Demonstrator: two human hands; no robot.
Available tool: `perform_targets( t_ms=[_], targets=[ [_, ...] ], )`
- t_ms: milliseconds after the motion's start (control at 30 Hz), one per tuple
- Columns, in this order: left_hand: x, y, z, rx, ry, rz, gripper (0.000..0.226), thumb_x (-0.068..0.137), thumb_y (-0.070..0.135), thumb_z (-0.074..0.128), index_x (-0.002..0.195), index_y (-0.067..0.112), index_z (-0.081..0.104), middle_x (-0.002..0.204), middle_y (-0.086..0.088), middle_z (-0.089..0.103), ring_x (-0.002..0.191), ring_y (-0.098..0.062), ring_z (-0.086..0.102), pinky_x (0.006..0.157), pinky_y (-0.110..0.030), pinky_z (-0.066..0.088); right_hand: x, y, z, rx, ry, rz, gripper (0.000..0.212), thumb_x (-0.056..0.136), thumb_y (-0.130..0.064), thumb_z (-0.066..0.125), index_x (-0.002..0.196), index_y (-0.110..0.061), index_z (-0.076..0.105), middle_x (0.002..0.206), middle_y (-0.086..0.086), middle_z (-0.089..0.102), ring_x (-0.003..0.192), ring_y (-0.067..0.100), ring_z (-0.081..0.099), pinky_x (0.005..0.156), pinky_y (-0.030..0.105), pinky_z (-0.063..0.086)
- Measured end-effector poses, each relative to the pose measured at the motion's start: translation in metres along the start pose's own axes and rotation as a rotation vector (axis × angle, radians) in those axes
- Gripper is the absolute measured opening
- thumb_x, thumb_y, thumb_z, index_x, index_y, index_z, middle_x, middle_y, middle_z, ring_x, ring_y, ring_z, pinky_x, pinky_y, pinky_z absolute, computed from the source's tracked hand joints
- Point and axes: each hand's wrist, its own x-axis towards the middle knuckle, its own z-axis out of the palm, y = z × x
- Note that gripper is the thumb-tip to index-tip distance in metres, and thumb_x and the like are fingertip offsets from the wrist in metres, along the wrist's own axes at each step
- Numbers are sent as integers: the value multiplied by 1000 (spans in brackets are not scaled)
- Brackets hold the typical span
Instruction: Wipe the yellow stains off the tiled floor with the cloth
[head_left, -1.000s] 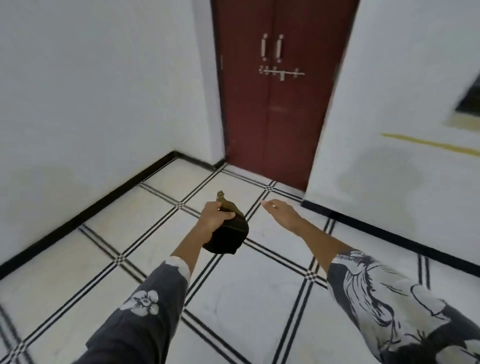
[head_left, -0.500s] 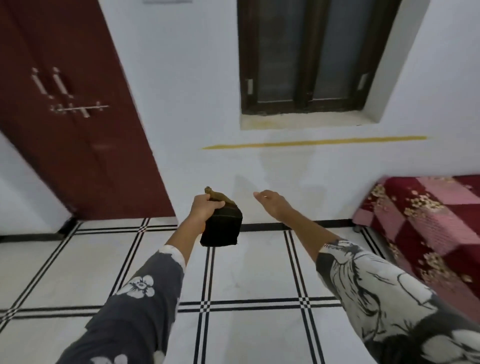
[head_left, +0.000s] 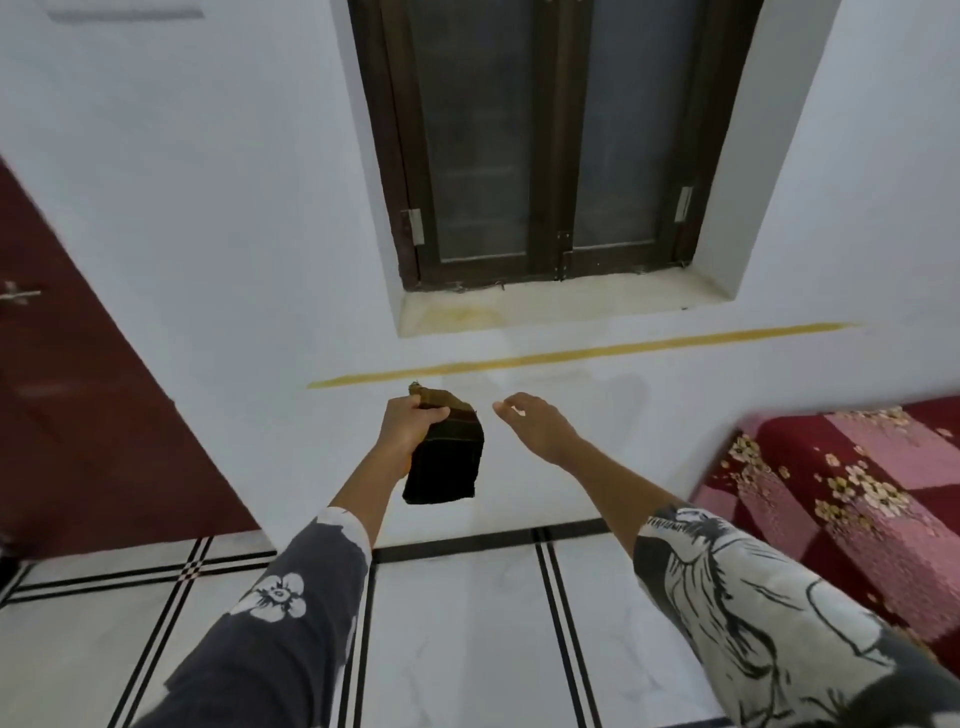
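My left hand (head_left: 408, 428) grips a folded dark cloth (head_left: 447, 462) by its top edge; the cloth hangs down in the air in front of the white wall. To its right my right hand (head_left: 535, 423) is held out, fingers loosely spread, holding nothing. The white tiled floor (head_left: 462, 623) with black double lines fills the bottom of the view. No yellow stain shows on the visible tiles. A long yellow stripe (head_left: 571, 356) runs across the wall just above my hands, and a yellowish patch (head_left: 460, 314) marks the window sill.
A dark-framed window (head_left: 545, 145) is set in the wall ahead. A dark red door (head_left: 78, 389) stands at the left. A bed with a red and pink flowered cover (head_left: 841, 488) fills the right side, close to my right arm.
The view has swung right and upward: the red door slid to the left edge, the window and bed came in. Both hands keep their pose, the left still gripping the cloth.
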Motion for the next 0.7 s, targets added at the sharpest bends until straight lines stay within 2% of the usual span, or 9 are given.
perform_targets(
  t_ms=[133,267,333,467,533,600,700],
  targets=[
    [90,30,15,-24,57,-14,15,84,5,65,99,4,65,109,-17,65,102,-34,61,94,-46,49,82,11,-28,34,-11,45,54,95,-48,38,130,-9,48,136,11,51,123,27,48,101,37,37],
    [166,54,40,-9,87,-48,6,84,6,66,86,12,64,110,-16,65,104,-34,61,96,-48,48,152,30,-53,57,-10,73,50,96,-46,39,127,-9,50,132,11,53,121,27,49,99,36,38],
    [197,62,56,12,65,-72,7,84,6,65,90,8,63,113,-18,63,105,-34,59,97,-47,47,185,41,-64,37,-6,83,51,95,-47,39,127,-8,50,131,12,55,119,28,51,96,35,39],
    [253,78,87,33,14,-118,29,82,3,67,110,-2,60,116,-19,62,105,-33,60,94,-41,49,254,54,-78,-16,-10,87,50,97,-44,36,129,-8,49,132,14,54,120,31,51,98,36,39],
    [282,90,97,-95,43,-97,25,84,4,66,108,-1,60,112,-17,63,98,-30,61,86,-38,51,291,57,-80,-6,17,57,51,97,-46,31,130,-11,48,134,14,52,121,32,50,100,39,40],
    [307,99,104,-337,161,-88,23,86,9,65,107,1,61,107,-15,65,96,-29,61,81,-35,50,326,58,-82,34,89,62,51,98,-46,28,130,-12,48,134,15,52,121,33,49,101,40,39],
    [343,88,112,-657,334,-142,26,87,19,65,108,5,61,113,-12,63,105,-27,58,85,-36,49,373,57,-85,46,161,61,48,99,-42,28,132,-13,48,136,13,50,124,31,47,102,39,36]
  ],
)
